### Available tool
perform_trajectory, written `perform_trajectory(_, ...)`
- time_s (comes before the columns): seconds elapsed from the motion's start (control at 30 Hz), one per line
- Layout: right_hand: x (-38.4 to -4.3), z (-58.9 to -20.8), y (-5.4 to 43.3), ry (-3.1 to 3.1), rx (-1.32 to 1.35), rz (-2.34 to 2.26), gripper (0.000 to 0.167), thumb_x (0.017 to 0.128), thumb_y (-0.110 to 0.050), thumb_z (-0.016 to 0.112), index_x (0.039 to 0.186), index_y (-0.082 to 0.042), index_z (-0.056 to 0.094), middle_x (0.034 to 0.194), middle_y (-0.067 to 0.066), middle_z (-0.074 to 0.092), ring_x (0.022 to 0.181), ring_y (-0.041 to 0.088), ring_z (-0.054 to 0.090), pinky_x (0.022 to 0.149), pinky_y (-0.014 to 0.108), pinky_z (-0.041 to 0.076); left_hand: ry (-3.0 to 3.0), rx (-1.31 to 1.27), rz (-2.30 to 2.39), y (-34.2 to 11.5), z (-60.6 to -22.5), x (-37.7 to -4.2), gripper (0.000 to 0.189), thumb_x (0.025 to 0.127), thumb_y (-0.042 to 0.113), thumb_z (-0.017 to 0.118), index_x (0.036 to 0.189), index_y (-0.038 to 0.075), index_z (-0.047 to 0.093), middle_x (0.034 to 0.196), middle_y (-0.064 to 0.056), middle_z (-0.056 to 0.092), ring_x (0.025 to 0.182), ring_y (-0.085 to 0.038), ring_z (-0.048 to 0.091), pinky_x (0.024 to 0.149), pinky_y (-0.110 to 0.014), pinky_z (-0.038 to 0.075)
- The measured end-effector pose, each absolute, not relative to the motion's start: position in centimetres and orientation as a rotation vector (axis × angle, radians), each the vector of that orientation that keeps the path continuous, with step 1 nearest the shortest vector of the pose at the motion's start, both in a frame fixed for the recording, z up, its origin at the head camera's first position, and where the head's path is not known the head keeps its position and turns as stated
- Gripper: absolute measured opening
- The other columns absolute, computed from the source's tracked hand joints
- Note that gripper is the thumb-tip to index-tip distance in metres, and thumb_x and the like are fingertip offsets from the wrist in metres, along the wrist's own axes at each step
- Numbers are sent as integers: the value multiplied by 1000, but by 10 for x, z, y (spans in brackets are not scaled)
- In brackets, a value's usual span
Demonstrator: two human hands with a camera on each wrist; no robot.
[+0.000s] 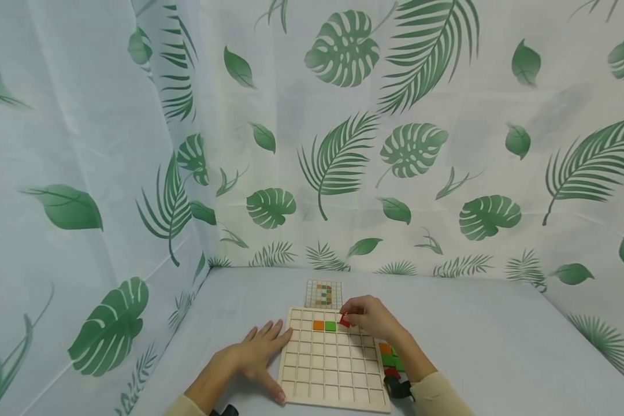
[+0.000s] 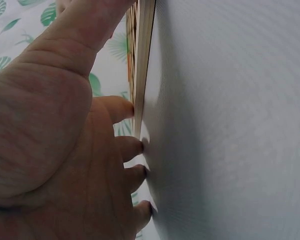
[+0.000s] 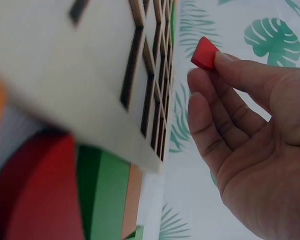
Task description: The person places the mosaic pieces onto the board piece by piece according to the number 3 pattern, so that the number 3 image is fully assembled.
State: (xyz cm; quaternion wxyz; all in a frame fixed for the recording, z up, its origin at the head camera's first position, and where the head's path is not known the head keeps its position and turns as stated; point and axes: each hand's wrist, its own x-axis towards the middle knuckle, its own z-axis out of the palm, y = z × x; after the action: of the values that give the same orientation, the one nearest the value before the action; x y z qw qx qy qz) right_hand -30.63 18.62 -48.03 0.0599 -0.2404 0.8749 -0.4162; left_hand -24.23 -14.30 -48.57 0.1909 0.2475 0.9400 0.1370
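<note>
A wooden grid board [image 1: 318,394] lies on the table, with an orange square tile [image 1: 319,326] and a green square tile [image 1: 330,326] side by side in an upper row. My right hand [image 1: 371,316] pinches a red tile [image 3: 205,53] between thumb and fingers over the board, just right of the green tile. In the right wrist view the red tile is held tilted, apart from the grid. My left hand [image 1: 260,355] rests at the board's left edge, fingers spread, thumb near the lower left corner; its fingertips touch the table and board side in the left wrist view.
A small pattern card [image 1: 323,294] with a printed coloured grid lies beyond the board. Several loose green, orange and red tiles [image 1: 389,361] lie by the board's right edge, partly behind my right forearm. A leaf-patterned curtain [image 1: 343,173] stands behind the table.
</note>
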Motion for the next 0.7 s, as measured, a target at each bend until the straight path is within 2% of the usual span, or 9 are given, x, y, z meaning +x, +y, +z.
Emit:
perform_trajectory(0.23, -309, -484, 179, 2655, -785, -1203, 13, 99, -1, 65, 106, 0, 76, 91, 8, 75, 73, 16, 66, 61, 24, 55, 2629, 705, 394, -143, -488, -243, 133, 62, 72, 88, 168, 24, 22, 176, -13, 10, 163, -37, 7, 130, -63, 8)
perform_trajectory(0.37, -311, -485, 174, 2668, -796, -1129, 12, 98, -1, 67, 104, -2, 77, 90, 3, 75, 74, 11, 62, 63, 24, 54, 2624, 701, 400, -143, -489, -242, 134, 62, 72, 88, 168, 23, 22, 176, -13, 10, 163, -38, 7, 130, -63, 8)
perform_trajectory(0.7, -315, -484, 171, 2730, -797, -1058, 12, 97, 0, 69, 100, -6, 78, 88, -1, 76, 76, 9, 64, 68, 28, 56, 2637, 687, 383, -144, -487, -243, 135, 62, 74, 88, 168, 24, 22, 176, -13, 11, 163, -38, 7, 130, -63, 8)
